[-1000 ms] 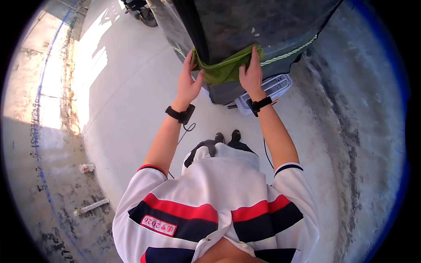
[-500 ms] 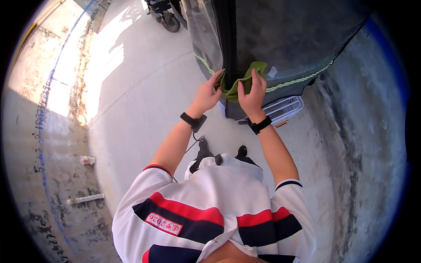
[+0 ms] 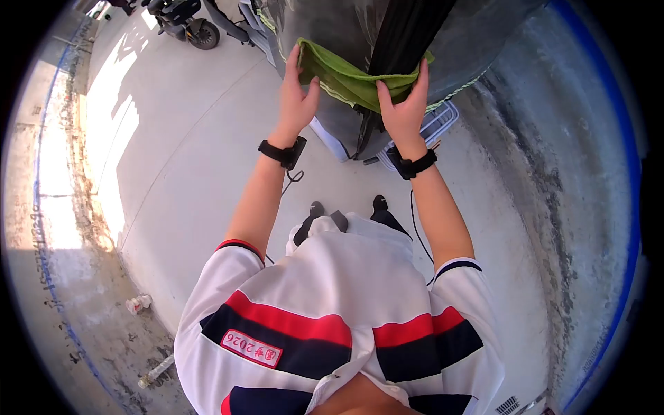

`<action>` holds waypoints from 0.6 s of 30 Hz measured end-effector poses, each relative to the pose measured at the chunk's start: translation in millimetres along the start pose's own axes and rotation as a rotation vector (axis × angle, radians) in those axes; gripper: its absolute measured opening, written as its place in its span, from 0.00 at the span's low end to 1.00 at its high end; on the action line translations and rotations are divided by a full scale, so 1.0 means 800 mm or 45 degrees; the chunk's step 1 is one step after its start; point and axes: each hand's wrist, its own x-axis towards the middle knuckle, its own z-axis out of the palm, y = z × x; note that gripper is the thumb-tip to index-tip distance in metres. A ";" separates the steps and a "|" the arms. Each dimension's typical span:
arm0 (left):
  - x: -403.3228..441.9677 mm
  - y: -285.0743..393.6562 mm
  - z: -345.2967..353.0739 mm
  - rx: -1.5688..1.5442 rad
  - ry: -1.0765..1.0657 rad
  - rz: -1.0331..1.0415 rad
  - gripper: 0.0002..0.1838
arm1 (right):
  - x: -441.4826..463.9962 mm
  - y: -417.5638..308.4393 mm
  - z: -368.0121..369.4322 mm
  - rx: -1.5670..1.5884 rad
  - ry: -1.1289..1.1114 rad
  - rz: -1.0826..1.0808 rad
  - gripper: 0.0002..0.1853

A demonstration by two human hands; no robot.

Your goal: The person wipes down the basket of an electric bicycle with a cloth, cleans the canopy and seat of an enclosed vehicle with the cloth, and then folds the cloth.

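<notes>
A green cloth (image 3: 353,81) stretches between my two hands, across a dark vertical strip (image 3: 404,34) on a clear plastic cover (image 3: 332,24). My left hand (image 3: 296,100) grips the cloth's left end, thumb and fingers closed on its edge. At the right end, my right hand (image 3: 404,107) holds the cloth between thumb and fingers. The cloth's middle sags a little and lies close to the cover; whether it presses on it I cannot tell. Black bands with small devices sit on both wrists.
A metal rack (image 3: 440,124) juts out below the cover's right side. Behind on the left stands a parked scooter (image 3: 187,21). A stained wall (image 3: 553,173) runs along the right, and another with pipe stubs (image 3: 155,372) along the left. Concrete floor (image 3: 200,166) lies between.
My hands have moved apart, the left one going left and up, and the bunched cloth is now spread wide. The view has shifted, bringing more of the scooter in.
</notes>
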 end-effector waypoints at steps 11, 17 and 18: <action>-0.042 -0.049 0.076 -0.254 -0.710 -0.295 0.38 | -0.063 -0.002 0.008 -0.224 -0.105 0.525 0.36; -0.065 -0.056 0.080 -0.246 -0.861 -0.443 0.37 | -0.076 0.005 0.004 -0.226 -0.150 0.592 0.36; -0.065 -0.056 0.079 -0.241 -0.799 -0.351 0.36 | -0.077 0.002 0.003 -0.221 -0.149 0.579 0.36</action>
